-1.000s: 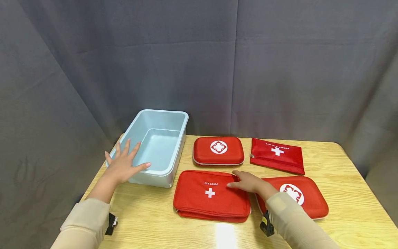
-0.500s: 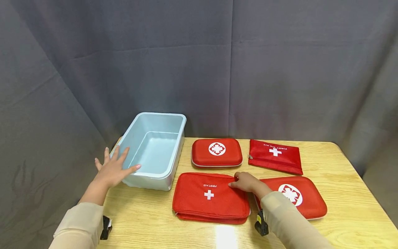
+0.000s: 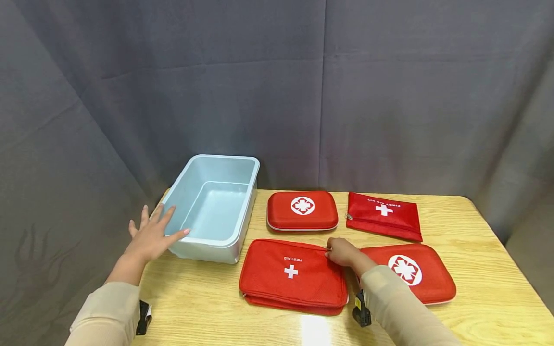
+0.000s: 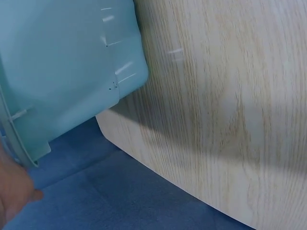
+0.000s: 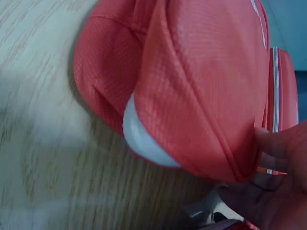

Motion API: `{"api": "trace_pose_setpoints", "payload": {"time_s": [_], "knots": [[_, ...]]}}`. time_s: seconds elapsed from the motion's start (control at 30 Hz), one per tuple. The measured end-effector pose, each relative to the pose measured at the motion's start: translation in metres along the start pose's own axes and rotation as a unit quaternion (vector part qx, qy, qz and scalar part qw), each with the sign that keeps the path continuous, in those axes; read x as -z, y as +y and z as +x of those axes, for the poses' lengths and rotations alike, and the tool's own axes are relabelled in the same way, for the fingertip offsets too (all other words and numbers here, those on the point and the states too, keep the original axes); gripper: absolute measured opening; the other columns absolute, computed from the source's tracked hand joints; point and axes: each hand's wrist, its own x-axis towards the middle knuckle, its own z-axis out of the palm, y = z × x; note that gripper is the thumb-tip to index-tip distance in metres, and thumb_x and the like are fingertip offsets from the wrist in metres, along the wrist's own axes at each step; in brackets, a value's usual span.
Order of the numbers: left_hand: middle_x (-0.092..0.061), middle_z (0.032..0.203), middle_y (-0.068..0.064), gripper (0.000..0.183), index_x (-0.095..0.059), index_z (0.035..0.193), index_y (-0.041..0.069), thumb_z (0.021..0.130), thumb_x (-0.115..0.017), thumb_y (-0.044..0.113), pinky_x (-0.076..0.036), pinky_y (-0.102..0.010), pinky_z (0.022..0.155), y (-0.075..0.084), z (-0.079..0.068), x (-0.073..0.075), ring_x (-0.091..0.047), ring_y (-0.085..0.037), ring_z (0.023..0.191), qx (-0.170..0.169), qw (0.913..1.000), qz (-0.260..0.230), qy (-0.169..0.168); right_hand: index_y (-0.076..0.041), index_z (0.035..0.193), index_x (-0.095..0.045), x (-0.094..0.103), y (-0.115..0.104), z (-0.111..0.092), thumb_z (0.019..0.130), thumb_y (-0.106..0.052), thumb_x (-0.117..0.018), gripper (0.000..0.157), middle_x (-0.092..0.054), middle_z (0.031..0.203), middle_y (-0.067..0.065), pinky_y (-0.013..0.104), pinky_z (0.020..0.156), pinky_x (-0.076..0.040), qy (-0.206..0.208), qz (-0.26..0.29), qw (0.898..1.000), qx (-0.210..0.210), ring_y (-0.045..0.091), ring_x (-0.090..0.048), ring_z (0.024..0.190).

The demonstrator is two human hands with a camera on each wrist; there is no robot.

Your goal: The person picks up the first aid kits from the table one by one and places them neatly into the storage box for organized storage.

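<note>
The far corner of the soft red FIRST AID pouch (image 3: pixel 292 286), on its side away from the pale blue plastic bin (image 3: pixel 203 252), is now pinched by the right hand (image 3: pixel 344 252), whose fingers were laid more loosely over it a second ago. The left hand (image 3: pixel 149 238) has been drawn back from over the bin's near left corner, so that most of it lies outside the bin; its fingers are spread and nothing is held, but whether the bin is touched cannot be told. For the work in hand, this is judged to mean that a hold on the pouch has been gained, while the pouch is still borne by the wooden table (image 3: pixel 195 307), right of the bin and nearer the person.

Counted, there are one bin, one soft pouch, one flat FIRST AID KIT zip pouch (image 3: pixel 383 221), placed well right of the bin, and two hard-shell red cases with round cross emblems: the back case (image 3: pixel 303 222) is set just right of the bin, and the front case (image 3: pixel 434 274), partly covered by the right sleeve (image 3: pixel 402 307), is set farthest right of it
</note>
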Motion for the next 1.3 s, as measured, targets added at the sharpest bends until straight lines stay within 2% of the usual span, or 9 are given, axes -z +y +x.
{"api": "trace_pose_setpoints", "payload": {"time_s": [0.1, 0.27, 0.37, 0.47, 0.63, 0.83, 1.07, 1.17, 1.3], "knots": [[-0.003, 0.14, -0.025, 0.082, -0.015, 0.138, 0.007, 0.08, -0.037, 0.061, 0.007, -0.069, 0.081, -0.002, 0.0, 0.0, 0.018, -0.044, 0.121, -0.001, 1.0, -0.004, -0.002, -0.012, 0.078, -0.057, 0.051, -0.071, -0.028, 0.081, -0.03, -0.053, 0.019, -0.054, 0.071, 0.004, 0.037, 0.056, -0.04, -0.029, -0.069, 0.997, -0.005, 0.023, -0.053, 0.066], [-0.001, 0.14, -0.023, 0.081, -0.015, 0.138, 0.007, 0.081, -0.037, 0.06, 0.005, -0.069, 0.081, -0.004, 0.001, 0.001, 0.013, -0.047, 0.121, -0.005, 0.9999, -0.012, -0.007, -0.001, 0.075, -0.057, 0.138, -0.181, -0.069, 0.074, -0.005, -0.047, 0.011, -0.053, 0.073, 0.016, 0.037, 0.055, -0.042, -0.072, -0.108, 0.991, -0.041, 0.028, -0.053, 0.068], [-0.001, 0.14, -0.023, 0.081, -0.015, 0.138, 0.006, 0.081, -0.037, 0.06, 0.004, -0.068, 0.082, -0.004, 0.002, 0.002, 0.009, -0.048, 0.122, -0.007, 0.9998, -0.016, -0.014, -0.003, 0.063, -0.053, 0.161, -0.205, -0.08, 0.068, -0.002, -0.046, 0.009, -0.051, 0.063, 0.012, 0.031, 0.049, -0.039, -0.054, -0.093, 0.993, -0.046, 0.021, -0.048, 0.057], [-0.002, 0.141, -0.023, 0.081, -0.016, 0.138, 0.006, 0.081, -0.038, 0.059, 0.003, -0.067, 0.083, -0.006, 0.001, 0.003, 0.007, -0.046, 0.123, -0.012, 0.9996, -0.016, -0.02, -0.001, 0.065, -0.056, 0.154, -0.192, -0.079, 0.07, -0.003, -0.05, 0.008, -0.055, 0.065, 0.013, 0.034, 0.052, -0.041, -0.049, -0.076, 0.994, -0.068, 0.021, -0.05, 0.059], [-0.001, 0.141, -0.022, 0.079, -0.02, 0.137, 0.005, 0.082, -0.038, 0.058, 0.001, -0.064, 0.087, -0.008, 0.001, 0.002, 0.003, -0.042, 0.125, -0.018, 0.9996, -0.014, -0.019, -0.005, 0.067, -0.055, 0.085, -0.114, -0.055, 0.071, -0.02, -0.062, 0.018, -0.052, 0.062, 0.012, 0.035, 0.049, -0.041, 0.007, -0.036, 0.998, -0.046, 0.024, -0.052, 0.056], [-0.001, 0.141, -0.021, 0.078, -0.022, 0.136, 0.004, 0.082, -0.041, 0.056, -0.001, -0.061, 0.089, -0.011, -0.001, -0.001, -0.004, -0.046, 0.122, -0.018, 0.9992, -0.036, -0.009, -0.001, 0.08, -0.049, 0.082, -0.107, -0.05, 0.076, -0.026, -0.061, 0.029, -0.053, 0.069, 0.012, 0.035, 0.056, -0.041, -0.008, 0.012, 0.999, -0.039, 0.023, -0.053, 0.064], [-0.006, 0.141, -0.021, 0.077, -0.026, 0.134, 0.0, 0.08, -0.05, 0.05, -0.009, -0.063, 0.085, -0.019, -0.002, 0.001, -0.012, -0.047, 0.121, -0.035, 0.997, -0.07, 0.001, -0.007, 0.078, -0.051, 0.056, -0.065, -0.038, 0.078, -0.028, -0.062, 0.023, -0.05, 0.068, 0.004, 0.031, 0.051, -0.038, -0.035, 0.085, 0.996, -0.009, 0.017, -0.045, 0.059], [-0.008, 0.14, -0.021, 0.077, -0.028, 0.133, 0.0, 0.079, -0.053, 0.048, -0.01, -0.062, 0.085, -0.021, -0.001, 0.001, -0.015, -0.046, 0.121, -0.044, 0.9966, -0.07, 0.006, -0.008, 0.08, -0.053, 0.078, -0.08, -0.054, 0.08, -0.021, -0.059, 0.014, -0.046, 0.069, 0.004, 0.029, 0.044, -0.042, -0.101, 0.193, 0.976, -0.024, 0.015, -0.045, 0.057], [-0.009, 0.14, -0.021, 0.078, -0.027, 0.133, 0.001, 0.078, -0.053, 0.05, -0.011, -0.061, 0.086, -0.022, 0.001, 0.001, -0.015, -0.044, 0.122, -0.05, 0.9968, -0.061, 0.009, -0.003, 0.082, -0.051, 0.155, -0.157, -0.091, 0.083, -0.011, -0.051, 0.008, -0.043, 0.069, 0.005, 0.036, 0.047, -0.047, -0.193, 0.32, 0.922, -0.101, 0.015, -0.048, 0.058]]}}
